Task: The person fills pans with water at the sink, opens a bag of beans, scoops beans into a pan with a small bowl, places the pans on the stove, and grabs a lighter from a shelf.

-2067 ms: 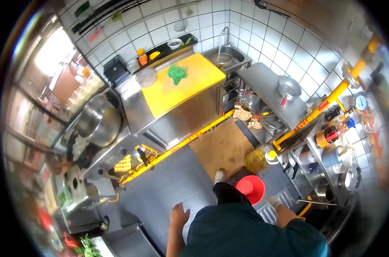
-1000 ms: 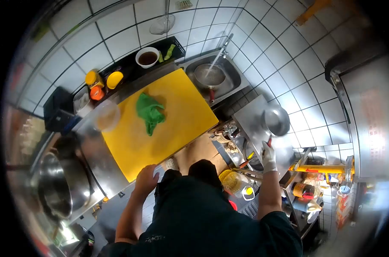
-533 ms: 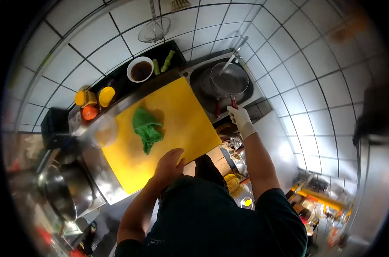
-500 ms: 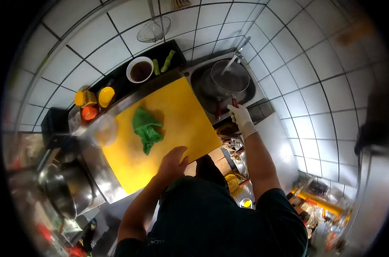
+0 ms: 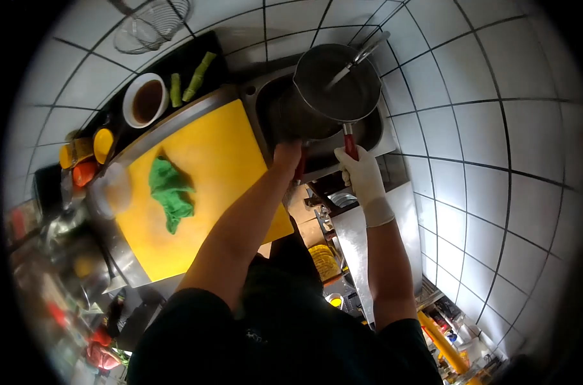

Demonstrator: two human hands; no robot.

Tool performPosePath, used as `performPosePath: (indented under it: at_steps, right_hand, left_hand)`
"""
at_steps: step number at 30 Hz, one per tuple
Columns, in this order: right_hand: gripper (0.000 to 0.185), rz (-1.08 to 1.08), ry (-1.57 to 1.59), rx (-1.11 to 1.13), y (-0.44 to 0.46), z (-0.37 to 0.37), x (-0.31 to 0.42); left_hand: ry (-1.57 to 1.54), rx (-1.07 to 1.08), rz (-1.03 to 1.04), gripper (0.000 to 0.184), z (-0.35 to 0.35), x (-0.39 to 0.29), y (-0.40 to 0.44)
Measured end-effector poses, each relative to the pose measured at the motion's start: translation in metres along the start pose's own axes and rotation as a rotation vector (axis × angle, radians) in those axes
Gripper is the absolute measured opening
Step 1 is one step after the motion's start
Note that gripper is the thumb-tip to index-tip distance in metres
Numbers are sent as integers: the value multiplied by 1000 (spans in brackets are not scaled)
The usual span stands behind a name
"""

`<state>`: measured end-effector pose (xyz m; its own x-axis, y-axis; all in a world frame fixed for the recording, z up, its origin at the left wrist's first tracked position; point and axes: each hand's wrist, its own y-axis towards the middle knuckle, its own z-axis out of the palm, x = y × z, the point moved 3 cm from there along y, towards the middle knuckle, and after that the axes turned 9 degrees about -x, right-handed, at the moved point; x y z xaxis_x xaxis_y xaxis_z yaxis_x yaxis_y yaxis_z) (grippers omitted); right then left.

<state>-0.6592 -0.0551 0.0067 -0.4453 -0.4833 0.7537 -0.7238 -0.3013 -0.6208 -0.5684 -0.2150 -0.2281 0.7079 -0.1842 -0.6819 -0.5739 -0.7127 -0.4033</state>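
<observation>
My right hand point(image 5: 363, 172), in a white glove, is closed round the red handle of a dark frying pan point(image 5: 336, 83) over the sink. At the sink's near edge, my bare left hand point(image 5: 287, 156) grips a second red pan handle point(image 5: 301, 165). The pan on that handle is mostly hidden beneath the first one. A metal faucet point(image 5: 357, 61) reaches over the upper pan. To the left, a crumpled green cloth point(image 5: 169, 192) lies on the yellow cutting board point(image 5: 221, 154).
A white bowl of brown liquid point(image 5: 145, 101) and green stalks point(image 5: 197, 77) stand behind the board. Jars with yellow and orange lids point(image 5: 85, 173) are at the left. A wire strainer point(image 5: 151, 25) hangs on the tiled wall point(image 5: 458, 122) that closes in the right side.
My left hand has left the cutting board's near edge and moved right to the second pan's handle. My right hand keeps its hold. The view has shifted right and closer to the sink.
</observation>
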Motion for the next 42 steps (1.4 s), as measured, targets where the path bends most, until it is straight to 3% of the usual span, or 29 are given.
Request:
performPosePath:
  at_steps: [3,5,8,11,17,23,26,29,35,42]
  right_hand:
    - [24,41,44,16,2,-6,2]
    - [23,40,52,8,3,-9,3]
    - [23,43,66,-4,5,-12,3]
    - [24,64,58,-17,7,-16,5]
    - [25,27,34,-23,22,-21,-2]
    - [25,25,24,-17,15,-21,6]
    - [25,7,21,-8,15,-24,7]
    - [24,-8,5,-5,16,-26,7]
    - [21,-12,29,23,10,-29,15]
    - [25,-42,-26,65,8,-38,25]
  left_hand:
    - [-626,66,-618,35,29,14,14]
    - [-951,123,-837,35,32,2,11]
    - [-969,211,-841,30,33,-8,12]
    - [-920,237,-701,27,46,-5,12]
    - [-768,160,-683,21,27,-27,-5]
    - [-758,141,-829,22,13,-42,-29]
    - [-803,70,-707,30,4,-42,-46]
    - [-759,63,-795,23,-8,-44,-61]
    - [-760,58,-654,18,-52,-77,-96]
    - [-769,60,-656,13,-69,-73,-116]
